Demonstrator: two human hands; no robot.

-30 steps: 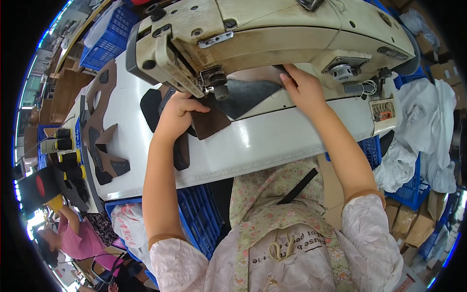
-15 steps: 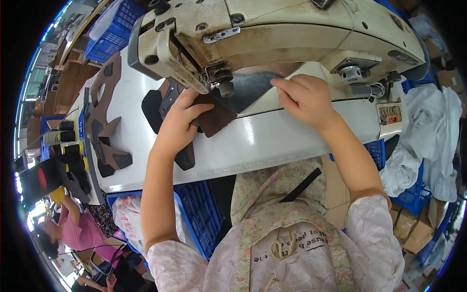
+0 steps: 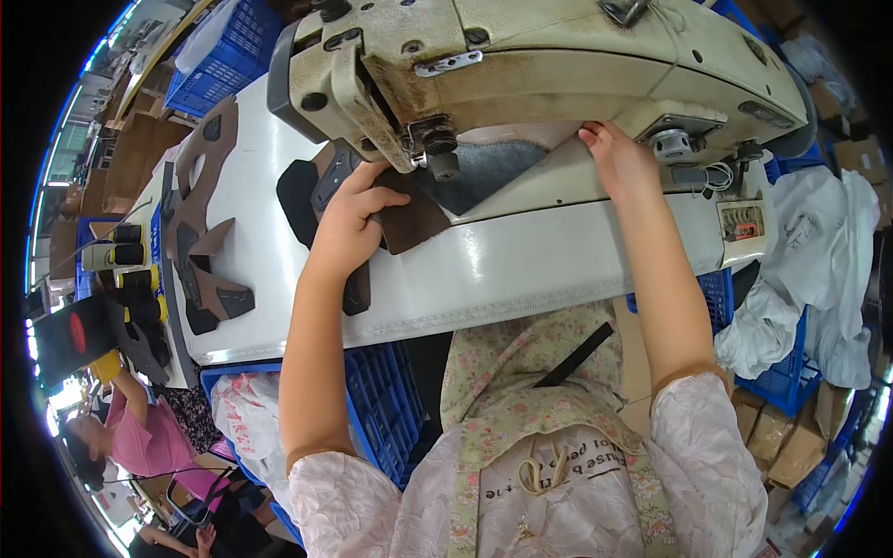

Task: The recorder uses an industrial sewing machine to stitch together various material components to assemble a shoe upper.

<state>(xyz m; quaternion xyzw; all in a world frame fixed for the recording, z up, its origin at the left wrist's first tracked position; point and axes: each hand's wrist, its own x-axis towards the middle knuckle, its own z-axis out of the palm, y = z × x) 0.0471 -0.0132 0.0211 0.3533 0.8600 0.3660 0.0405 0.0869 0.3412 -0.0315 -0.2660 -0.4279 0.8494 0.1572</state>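
At far left, spare brown cut leather pieces (image 3: 209, 232) lie on the white worktable (image 3: 521, 279). My left hand (image 3: 349, 223) presses flat, fingers together, on the dark brown leather panel (image 3: 409, 219) just left of the needle; I judge this the feeding step. The panel's long axis runs toward the cream industrial sewing machine (image 3: 539, 56). My right hand (image 3: 619, 158) reaches under the arm, grip hidden. Next calls for steady guiding.

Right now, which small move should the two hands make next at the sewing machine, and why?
Probably feed the brown piece slightly further under the needle foot: the left hand presses its edge flat beside the foot, while the right hand steadies the grey piece behind it.
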